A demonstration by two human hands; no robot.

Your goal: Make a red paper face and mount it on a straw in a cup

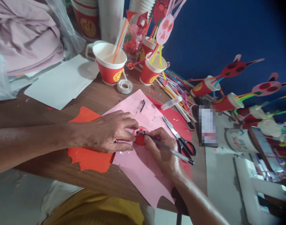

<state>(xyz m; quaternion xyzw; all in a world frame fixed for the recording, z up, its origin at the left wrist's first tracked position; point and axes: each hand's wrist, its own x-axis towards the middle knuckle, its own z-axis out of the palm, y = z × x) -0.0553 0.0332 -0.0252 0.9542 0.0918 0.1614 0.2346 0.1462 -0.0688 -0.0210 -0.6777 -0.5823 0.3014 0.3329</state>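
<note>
1. Red paper disc [140, 139] lies on the pink sheet [143, 181] at the middle of the table [39, 109], between the two hands.
2. I can read no writing: the gold emblem on the red cup [109, 73] and the blue letters on the white cup [238, 140] are too small.
3. I see the left hand [105, 131] curled, with fingertips pinching the disc's left edge. The right hand [160, 145] is closed round a pen [173, 152], its tip on the disc.
4. Scissors [180, 139] lie just beside the right hand. A glue tube [171, 102] and tape roll [124, 86] lie beyond, and orange paper [88, 157] sits under the left hand.
</note>
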